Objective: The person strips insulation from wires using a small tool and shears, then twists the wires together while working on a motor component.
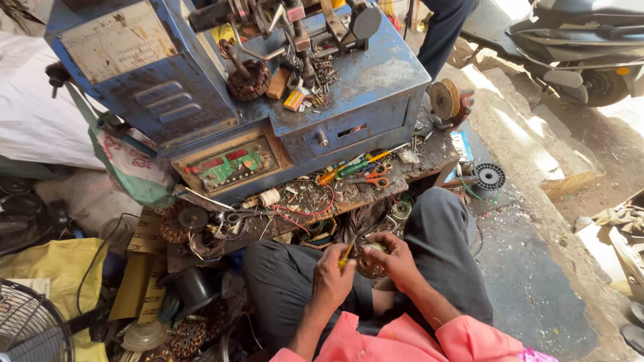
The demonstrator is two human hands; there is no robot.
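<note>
Head view, left hand point(333, 273) fingers clamped on yellow tool point(346, 255), right hand point(392, 258) gripping round stator point(368, 263), cluttered bench edge point(315, 218) near.

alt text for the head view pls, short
A seated person's left hand holds a yellow-handled tool against a round motor stator gripped by the right hand, over their lap. Ahead stands a worn blue winding machine above a cluttered wooden shelf.

Sunlit concrete floor point(537, 134), cluttered low workbench point(429, 157), blue machine point(376, 80).
</note>
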